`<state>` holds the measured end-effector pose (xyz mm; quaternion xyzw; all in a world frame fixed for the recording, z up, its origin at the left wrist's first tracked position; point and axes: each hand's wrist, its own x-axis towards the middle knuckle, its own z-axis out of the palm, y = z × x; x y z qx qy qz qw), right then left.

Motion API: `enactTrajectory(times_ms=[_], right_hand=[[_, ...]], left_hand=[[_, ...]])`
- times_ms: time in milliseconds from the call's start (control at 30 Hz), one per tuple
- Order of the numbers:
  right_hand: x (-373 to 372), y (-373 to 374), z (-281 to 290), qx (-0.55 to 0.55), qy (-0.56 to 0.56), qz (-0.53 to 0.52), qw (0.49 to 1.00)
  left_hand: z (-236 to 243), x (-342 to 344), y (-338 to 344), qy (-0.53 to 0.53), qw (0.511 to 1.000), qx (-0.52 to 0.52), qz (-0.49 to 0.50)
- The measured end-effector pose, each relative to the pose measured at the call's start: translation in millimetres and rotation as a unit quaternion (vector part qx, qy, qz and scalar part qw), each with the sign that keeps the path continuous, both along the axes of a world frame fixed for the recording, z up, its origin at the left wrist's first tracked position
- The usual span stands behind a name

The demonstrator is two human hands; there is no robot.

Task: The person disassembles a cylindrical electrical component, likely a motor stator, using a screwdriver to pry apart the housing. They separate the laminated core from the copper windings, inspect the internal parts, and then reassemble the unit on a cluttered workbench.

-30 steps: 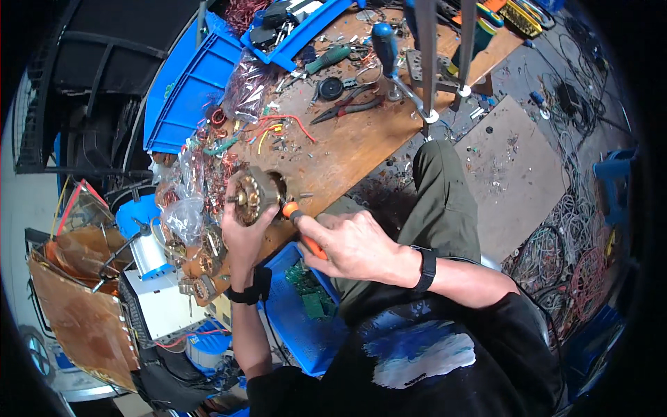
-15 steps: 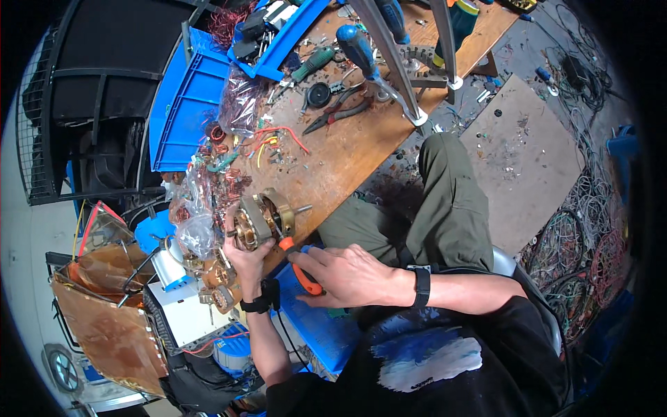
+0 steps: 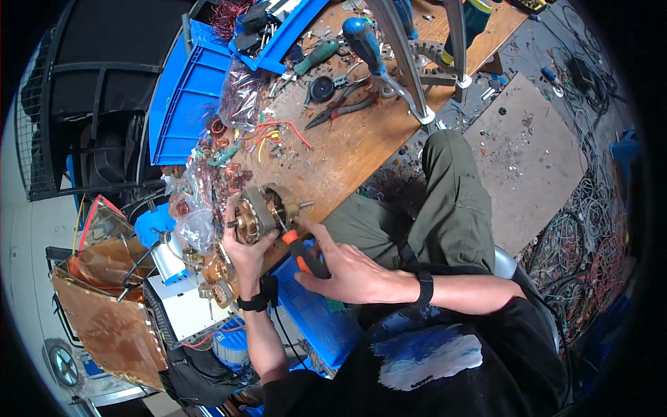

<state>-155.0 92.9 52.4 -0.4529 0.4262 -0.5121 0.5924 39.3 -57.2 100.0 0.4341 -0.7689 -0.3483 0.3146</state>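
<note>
Left grip point(image 3: 244, 251) holds motor point(image 3: 260, 212); right grip point(image 3: 347, 272) holds screwdriver point(image 3: 300, 251)

Cluttered workshop corner under even daylight: a worn wooden table point(image 3: 361, 146) running diagonally from near left to far right, strewn with pliers point(image 3: 340, 108), screwdrivers and loose coloured wires point(image 3: 274, 135). Blue plastic crates point(image 3: 184, 104) against its far left edge, beside a dark wire-mesh rack point(image 3: 76, 104). On the right, a grey floor mat point(image 3: 528, 153) on a floor heaped with tangled cables point(image 3: 590, 243); near left, amber film sheets point(image 3: 104, 326).
</note>
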Motion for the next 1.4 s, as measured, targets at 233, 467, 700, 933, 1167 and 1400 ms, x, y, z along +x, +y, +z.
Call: enactTrajectory(times_ms=[233,467,700,933,1167,1400], right_hand=[[-11.8,5.2,13.1,-0.143,0.137,-0.091,0.976],[-54.5,-24.0,17.5,-0.175,0.138,-0.162,0.961],[-69.6,-80.1,41.2,-0.298,0.208,-0.060,0.930],[-52.7,-122.6,57.5,-0.291,0.292,0.057,0.909],[-42.7,-129.7,52.3,-0.276,0.339,0.028,0.899],[-32.2,-132.0,70.0,-0.268,0.412,0.041,0.870]], left_hand=[[19.4,-30.5,1.3,-0.087,0.996,-0.026,0.017],[19.7,-51.0,0.4,-0.075,0.996,-0.055,-0.013],[11.7,-41.8,-4.3,-0.040,0.996,-0.056,-0.058],[-5.7,-18.0,-11.2,0.063,0.985,-0.001,-0.164],[-17.7,-26.6,-0.3,0.206,0.966,-0.030,-0.155],[-56.6,-9.1,28.1,0.319,0.941,-0.048,-0.100]])
